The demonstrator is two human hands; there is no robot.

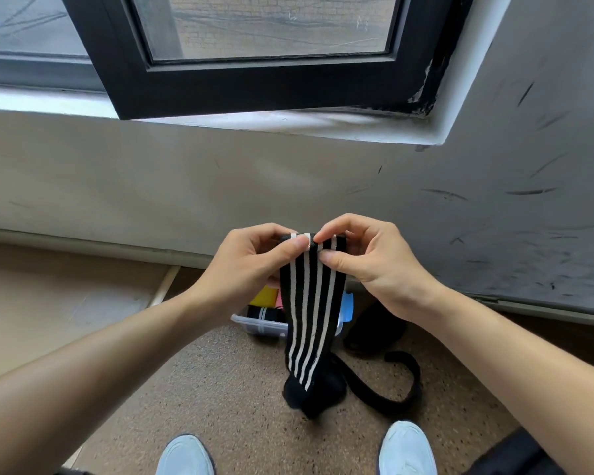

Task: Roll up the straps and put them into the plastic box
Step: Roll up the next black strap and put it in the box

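Head view: a black strap with white stripes [309,320] is held up in front of the wall [186,186], and its top end is pinched by the left hand [251,265] and the right hand [367,258]. The grip of each hand is clenched on that top edge, which is folded over between thumbs and forefingers. The rest of the strap is hung straight down, and its lower end is gathered on the floor [220,389]. A black band [384,389] is seen looped just beside it; whether it belongs to the same strap cannot be told. The plastic box [268,326] is set on the floor behind the hanging strap, near the wall, and a rolled striped strap [263,313] and something yellow [264,296] are held in it
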